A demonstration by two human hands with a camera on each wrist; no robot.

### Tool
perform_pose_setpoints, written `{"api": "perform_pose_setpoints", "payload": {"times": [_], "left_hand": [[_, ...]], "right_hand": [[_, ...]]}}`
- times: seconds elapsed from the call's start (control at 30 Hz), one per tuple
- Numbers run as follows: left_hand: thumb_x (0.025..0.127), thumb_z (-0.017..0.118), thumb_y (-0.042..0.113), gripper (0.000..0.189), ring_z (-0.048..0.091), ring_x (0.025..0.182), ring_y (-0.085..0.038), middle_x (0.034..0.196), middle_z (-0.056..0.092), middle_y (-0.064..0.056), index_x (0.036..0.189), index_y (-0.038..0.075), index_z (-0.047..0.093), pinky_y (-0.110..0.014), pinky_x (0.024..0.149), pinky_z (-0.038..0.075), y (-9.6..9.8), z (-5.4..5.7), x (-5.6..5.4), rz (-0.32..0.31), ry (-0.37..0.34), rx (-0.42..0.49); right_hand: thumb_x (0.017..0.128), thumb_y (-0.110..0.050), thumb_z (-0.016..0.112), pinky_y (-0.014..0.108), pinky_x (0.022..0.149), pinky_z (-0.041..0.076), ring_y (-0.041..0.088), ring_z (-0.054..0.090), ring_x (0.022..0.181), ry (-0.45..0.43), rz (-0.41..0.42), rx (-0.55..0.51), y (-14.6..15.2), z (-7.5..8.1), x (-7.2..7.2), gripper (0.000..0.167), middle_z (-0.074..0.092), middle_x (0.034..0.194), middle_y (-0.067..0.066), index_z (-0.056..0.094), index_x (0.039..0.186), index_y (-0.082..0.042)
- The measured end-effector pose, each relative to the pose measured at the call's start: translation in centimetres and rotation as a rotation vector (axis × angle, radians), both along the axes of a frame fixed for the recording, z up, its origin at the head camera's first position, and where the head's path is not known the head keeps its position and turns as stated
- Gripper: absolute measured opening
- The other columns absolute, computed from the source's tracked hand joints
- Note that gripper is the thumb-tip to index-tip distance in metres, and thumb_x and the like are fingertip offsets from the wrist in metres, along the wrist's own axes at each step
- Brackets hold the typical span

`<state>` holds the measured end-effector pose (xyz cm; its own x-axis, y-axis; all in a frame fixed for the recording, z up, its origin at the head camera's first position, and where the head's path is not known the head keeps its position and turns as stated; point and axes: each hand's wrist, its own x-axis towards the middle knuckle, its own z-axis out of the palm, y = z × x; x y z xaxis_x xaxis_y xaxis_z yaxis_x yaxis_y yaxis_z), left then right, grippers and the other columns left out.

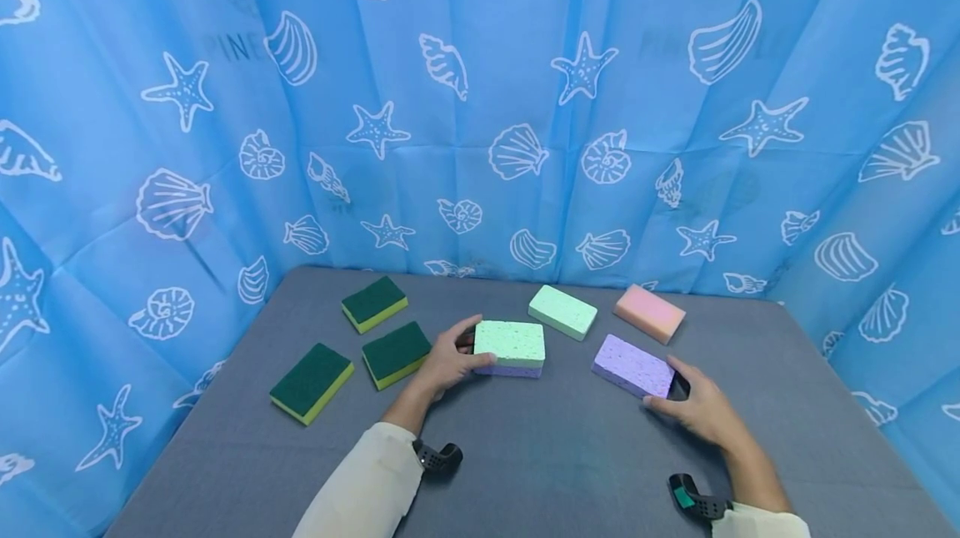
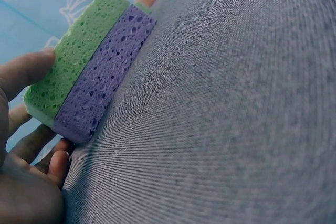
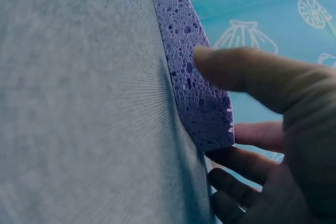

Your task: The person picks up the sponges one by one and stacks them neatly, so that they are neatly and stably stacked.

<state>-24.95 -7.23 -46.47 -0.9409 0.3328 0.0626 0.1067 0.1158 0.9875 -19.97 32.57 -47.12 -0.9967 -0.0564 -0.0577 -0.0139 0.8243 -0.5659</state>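
A light green sponge point(image 1: 510, 343) lies flat on top of a purple sponge point(image 2: 107, 72), their edges nearly lined up. My left hand point(image 1: 448, 359) pinches the green sponge at its left end, thumb on the near side and fingers round the far side. Over to the right, another purple sponge point(image 1: 633, 366) rests on the table, slightly turned. My right hand point(image 1: 697, 404) holds it by its right end, with the thumb point(image 3: 226, 69) on its near face and the other fingers behind it.
A second light green sponge point(image 1: 562, 312) and a pink-orange sponge point(image 1: 650, 313) lie behind the hands. Left of them are several yellow sponges with dark green scouring tops, one sponge point(image 1: 396, 353) close by my left hand. A blue shell-print curtain point(image 1: 480, 104) borders the grey table point(image 1: 555, 471).
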Motion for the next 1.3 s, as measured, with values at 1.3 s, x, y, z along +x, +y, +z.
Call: {"api": "perform_pose_setpoints", "payload": {"times": [1.3], "left_hand": [[0.085, 0.077, 0.019, 0.077, 0.049, 0.116, -0.033, 0.133, 0.048, -0.018, 0.149, 0.007, 0.037, -0.039, 0.079, 0.049, 0.0, -2.8, -1.7, 0.022, -0.012, -0.01]], "right_hand": [[0.083, -0.042, 0.076, 0.062, 0.098, 0.032, 0.056, 0.031, 0.127, 0.068, -0.086, -0.168, -0.4, 2.9, 1.2, 0.098, 0.027, 0.143, 0.04, 0.024, 0.148, 0.009]]}}
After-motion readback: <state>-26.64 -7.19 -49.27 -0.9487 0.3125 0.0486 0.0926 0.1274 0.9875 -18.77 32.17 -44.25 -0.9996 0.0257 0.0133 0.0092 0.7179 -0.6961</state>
